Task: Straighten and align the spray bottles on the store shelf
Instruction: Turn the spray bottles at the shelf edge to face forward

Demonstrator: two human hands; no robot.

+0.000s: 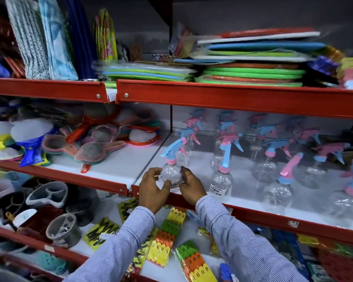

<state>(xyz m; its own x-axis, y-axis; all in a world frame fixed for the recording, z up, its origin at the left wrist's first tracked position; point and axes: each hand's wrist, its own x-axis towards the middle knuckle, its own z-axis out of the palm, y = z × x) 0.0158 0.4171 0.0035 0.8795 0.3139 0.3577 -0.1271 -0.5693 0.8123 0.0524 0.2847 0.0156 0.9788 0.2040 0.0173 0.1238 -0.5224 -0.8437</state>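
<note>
A store aisle: red-edged metal shelving with white boards, stacked in three tiers. The middle shelf [253,200] on the right carries rows of clear spray bottles; beside it to the left lies a jumble of mesh strainers [94,147]. Above, flat foam mats [251,74] in green, blue and orange are piled up, with folded cloths [41,37] standing at the far left. Below, packs of coloured clips [167,237] and grey cutlery holders [49,194] fill the bottom tier.

At the front left corner of the bottle shelf stands the front spray bottle [171,174], upright and close to the red lip. The left hand [153,190] cups it from the left, thumb across the front and fingers curled near the shoulder. The right hand [190,186] closes in from the right, fingers bent against the bottle's side. Both appear to grip the round body, though blur softens the contact.

That bottle is clear and rounded, with a pink collar, a light blue trigger head pointing left, and a white price label low on its front. The neighbouring bottle [221,180] to the right has a pink head on a blue stem. The bottles behind face differing ways, some heads pink, some blue.
</note>
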